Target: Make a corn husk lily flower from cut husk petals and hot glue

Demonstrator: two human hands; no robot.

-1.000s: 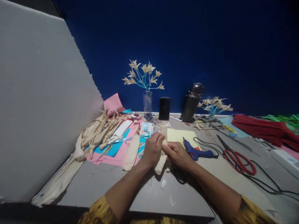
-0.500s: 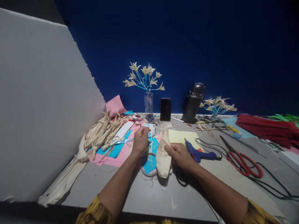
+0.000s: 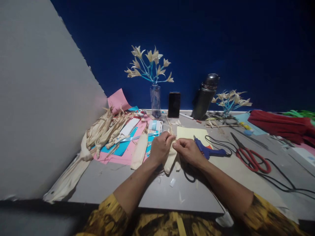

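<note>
Both hands meet over the middle of the table. My left hand (image 3: 161, 147) is closed on the upper part of a pale corn husk (image 3: 169, 162), its fingertips pinching near the top. Close beside it, my right hand (image 3: 189, 150) pinches the same husk from the right. The husk's wide lower end hangs below the fingers, with a smaller flap to its right. Another flat husk piece (image 3: 139, 150) lies left of my left hand on pink paper. A blue glue gun (image 3: 209, 150) rests just right of my right hand, beside a yellow sheet (image 3: 190, 132).
Husk bundles (image 3: 98, 134) lie at the left by the grey wall. At the back stand a glass vase (image 3: 155, 101) of husk flowers, a phone (image 3: 174, 105) and a dark flask (image 3: 205, 98). Red-handled scissors (image 3: 252, 160), black cables and red cloth (image 3: 280, 126) are on the right.
My left hand has moved right and down to the husk, and now grips it beside my right hand. The flat husk piece at the left is now uncovered. The view has tilted slightly downward.
</note>
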